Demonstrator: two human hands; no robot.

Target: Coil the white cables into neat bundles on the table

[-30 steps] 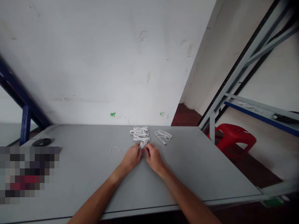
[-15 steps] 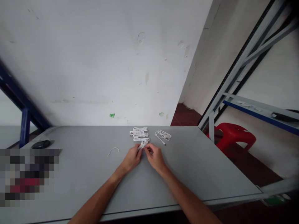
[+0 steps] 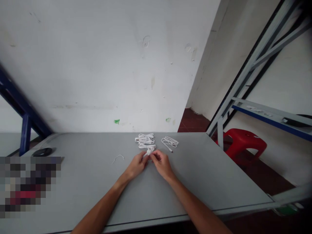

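Fingers (image 3: 144,157) of our left hand (image 3: 137,164) grasp a white cable bundle (image 3: 150,150) just above the tabletop (image 3: 209,182), while those of our right hand (image 3: 161,162) pinch at its near end; what lies between the fingertips is too small to make out. Just beyond, a row of coiled white cables (image 3: 146,139) sits close to the far edge, its loops overlapping so that we cannot count them, nor tell whether the held bundle touches the nearest coil.

To the right, apart from the row, lies a single coiled cable (image 3: 170,141), its plug (image 3: 171,150) pointing toward us. Left of our hands rests a thin white strand (image 3: 118,157), bent in a curve; farther left, near the side edge, sits a black mouse (image 3: 42,152), and a pixelated patch (image 3: 26,185) masks whatever is nearer.

The grey surface spreads wide on both sides of our forearms, which the lower border cuts off, and ends at a scuffed white wall (image 3: 117,71). Past its right edge stands a red stool (image 3: 246,139), partly hidden by the metal frame (image 3: 220,130). A blue-edged shelf (image 3: 271,121) carries small pale items, too faint to identify, and a dark object (image 3: 296,121). At lower right, a green shape (image 3: 286,209) blurs into shadow.
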